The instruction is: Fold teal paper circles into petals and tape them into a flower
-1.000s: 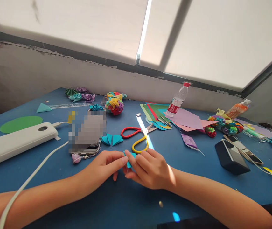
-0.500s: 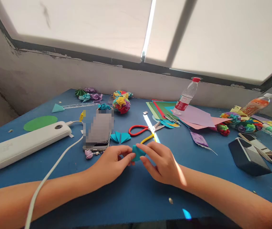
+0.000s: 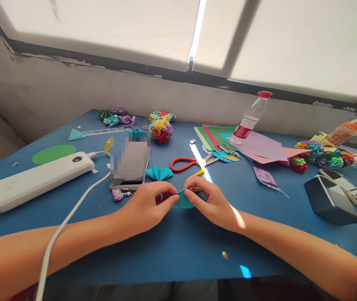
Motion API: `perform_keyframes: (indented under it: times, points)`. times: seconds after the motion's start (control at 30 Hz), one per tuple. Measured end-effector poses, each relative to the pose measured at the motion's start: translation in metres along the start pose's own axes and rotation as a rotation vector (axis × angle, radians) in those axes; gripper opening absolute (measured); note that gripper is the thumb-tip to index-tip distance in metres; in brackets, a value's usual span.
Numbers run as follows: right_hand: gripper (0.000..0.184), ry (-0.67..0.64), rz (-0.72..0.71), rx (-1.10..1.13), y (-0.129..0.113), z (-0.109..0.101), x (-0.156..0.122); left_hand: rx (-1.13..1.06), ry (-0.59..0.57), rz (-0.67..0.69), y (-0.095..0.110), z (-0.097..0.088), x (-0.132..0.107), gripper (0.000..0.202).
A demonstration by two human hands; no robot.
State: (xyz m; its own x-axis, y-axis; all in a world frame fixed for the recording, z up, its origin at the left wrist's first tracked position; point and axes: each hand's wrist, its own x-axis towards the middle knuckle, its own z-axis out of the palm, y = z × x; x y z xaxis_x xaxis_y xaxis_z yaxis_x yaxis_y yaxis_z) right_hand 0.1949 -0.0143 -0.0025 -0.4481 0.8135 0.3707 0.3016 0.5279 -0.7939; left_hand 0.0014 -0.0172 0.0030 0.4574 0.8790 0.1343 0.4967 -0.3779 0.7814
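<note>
Teal paper piece (image 3: 183, 199), edges hidden under fingertips (image 3: 175, 198).

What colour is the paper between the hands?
Teal; the paper shows best in the head view.

The folded teal piece (image 3: 183, 200) near the middle is thin matt paper, sharply creased. The table (image 3: 165, 246) has a matt blue top. At left, the power bank (image 3: 37, 180) is smooth white plastic with a soft sheen. The scissors (image 3: 206, 160) have glossy red and yellow plastic handles and bright metal blades. The far bottle (image 3: 249, 119) is clear shiny plastic, and the sheets (image 3: 259, 148) beside it are matt paper.
</note>
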Motion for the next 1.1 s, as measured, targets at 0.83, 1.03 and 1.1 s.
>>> perform_keyframes:
  times: [0.83, 1.03, 1.1]
  points:
    - [0.002, -0.036, -0.069, -0.037, -0.004, 0.002, -0.003, -0.023, -0.013, 0.118, 0.005, -0.002, -0.006, 0.017]
    - [0.004, -0.043, -0.097, -0.067, -0.004, 0.002, -0.003, -0.067, -0.043, 0.066, 0.007, -0.005, -0.004, 0.02]
    - [0.005, -0.05, -0.084, -0.047, -0.003, 0.0, -0.002, -0.092, -0.038, 0.04, 0.008, -0.007, -0.003, 0.021]
